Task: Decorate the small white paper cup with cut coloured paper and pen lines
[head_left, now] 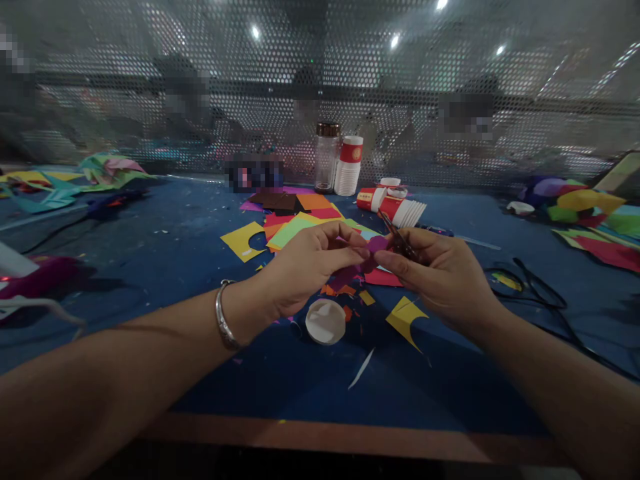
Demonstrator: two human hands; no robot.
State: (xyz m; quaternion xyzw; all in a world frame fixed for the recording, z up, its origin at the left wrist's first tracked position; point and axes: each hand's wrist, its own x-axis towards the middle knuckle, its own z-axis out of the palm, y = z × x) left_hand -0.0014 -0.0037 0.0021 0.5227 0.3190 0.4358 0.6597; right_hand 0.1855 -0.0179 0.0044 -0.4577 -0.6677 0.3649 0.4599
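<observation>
Blue desk [280, 400]: carries paper scraps [406, 320] below both hands.
Left hand [317, 259]: fingers pinched narrow on purple paper [379, 245].
Right hand [440, 263]: fingers curled round what look like dark scissors [400, 243], thumb against the paper.
Purple paper: between the hands, over the desk; likely light, limp, easily creased; best gripped gently by its rim.

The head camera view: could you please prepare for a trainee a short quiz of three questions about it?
1. Multiple choice: which colour is the paper between the left hand and the right hand? A) yellow; B) purple; C) green.
2. True or false: the clear jar stands upright beside an upright stack of paper cups.
3. Short answer: on which wrist is the bracelet?
Key: 1 B; 2 true; 3 left.
</observation>
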